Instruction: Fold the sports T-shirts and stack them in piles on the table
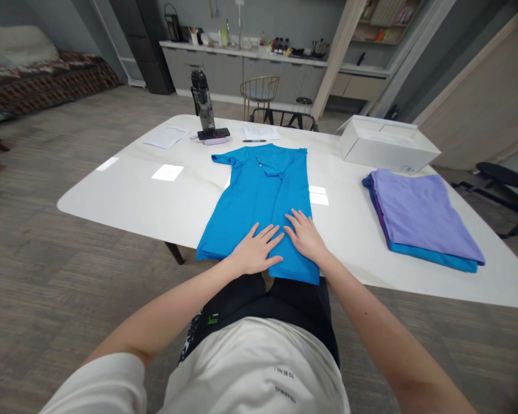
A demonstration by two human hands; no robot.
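flatly, both hands [255,252] [305,236] rest on shirt [252,192]

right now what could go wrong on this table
The blue shirt might slip, since its hem overhangs the near edge of the white table. The left hand and right hand rest on it, so shifting them might crease the fabric. The folded stack lies near that edge too; a bump might push it off.

The white shirt [242,368] reads "TO BE NO.1".
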